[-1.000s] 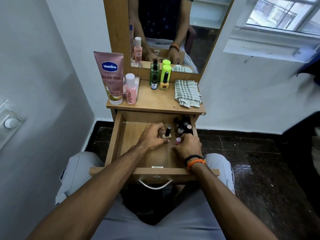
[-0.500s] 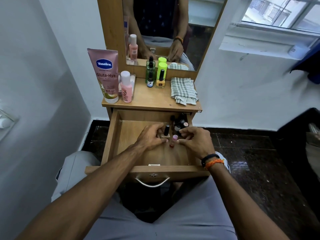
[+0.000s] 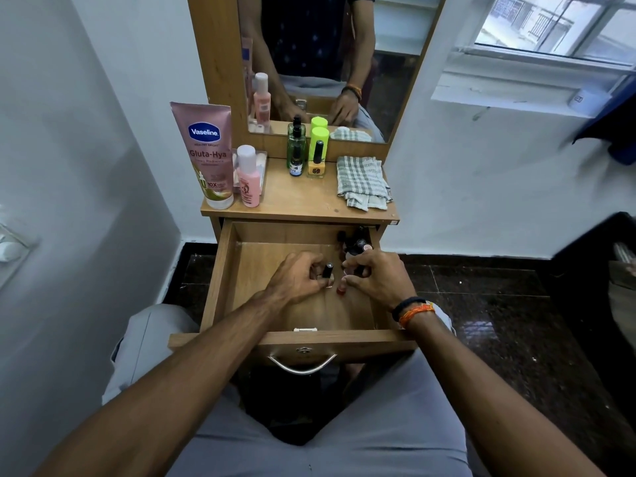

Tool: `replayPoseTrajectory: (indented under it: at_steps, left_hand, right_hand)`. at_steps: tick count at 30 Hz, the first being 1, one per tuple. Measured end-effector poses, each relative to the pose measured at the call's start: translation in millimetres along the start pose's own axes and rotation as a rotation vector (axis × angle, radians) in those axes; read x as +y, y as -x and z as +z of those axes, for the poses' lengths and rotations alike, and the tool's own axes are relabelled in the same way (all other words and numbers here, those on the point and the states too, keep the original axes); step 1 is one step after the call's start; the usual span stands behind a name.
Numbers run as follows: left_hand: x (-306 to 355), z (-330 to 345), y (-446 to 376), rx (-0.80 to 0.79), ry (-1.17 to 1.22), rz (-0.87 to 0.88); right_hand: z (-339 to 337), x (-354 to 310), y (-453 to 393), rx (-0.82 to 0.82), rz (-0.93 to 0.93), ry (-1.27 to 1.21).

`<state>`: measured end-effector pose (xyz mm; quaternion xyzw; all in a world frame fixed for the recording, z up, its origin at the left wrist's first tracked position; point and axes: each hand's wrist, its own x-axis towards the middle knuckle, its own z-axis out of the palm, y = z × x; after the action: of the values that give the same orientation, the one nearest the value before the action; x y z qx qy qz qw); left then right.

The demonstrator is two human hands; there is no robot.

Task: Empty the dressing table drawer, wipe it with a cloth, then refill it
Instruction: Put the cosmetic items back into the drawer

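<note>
The wooden drawer [image 3: 221, 280] of the dressing table is pulled out over my lap. My left hand [image 3: 296, 278] is inside it, fingers curled round a small nail polish bottle with a black cap [image 3: 327, 270]. Close beside it, my right hand [image 3: 382, 277] pinches a small reddish bottle [image 3: 340, 289] against the drawer floor, and its fingers partly hide that bottle. Several more small dark bottles [image 3: 356, 243] stand in the drawer's back right corner. A folded checked cloth [image 3: 363, 182] lies on the tabletop at the right.
On the tabletop stand a pink Vaseline tube [image 3: 208, 156], a pink bottle [image 3: 247, 180], a green dropper bottle [image 3: 296, 149], a yellow nail polish [image 3: 316, 165] and a lime can [image 3: 320, 136]. A mirror [image 3: 327, 63] rises behind, with white walls at both sides.
My right hand has opened from a fist, shifted up and right in the drawer, and closed its fingers over the small reddish bottle. My left hand keeps hold of the black-capped bottle.
</note>
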<state>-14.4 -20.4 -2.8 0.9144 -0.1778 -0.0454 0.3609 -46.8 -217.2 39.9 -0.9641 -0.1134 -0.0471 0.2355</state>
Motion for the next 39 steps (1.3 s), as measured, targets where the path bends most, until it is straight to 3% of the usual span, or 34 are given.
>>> replayPoseTrajectory:
  at_steps: [12, 29, 39]
  left_hand:
    - [5.7, -6.4, 3.1, 0.134, -0.022, 0.177]
    - [29.9, 13.4, -17.7, 0.095, 0.089, 0.124]
    - [38.0, 19.4, -20.4, 0.113, 0.089, 0.115]
  right_hand:
    - [-14.5, 19.5, 15.2, 0.125, 0.066, -0.104]
    - [-7.3, 37.3, 10.5, 0.141, 0.092, -0.148]
    - [-1.3, 45.1, 9.1, 0.136, 0.094, -0.038]
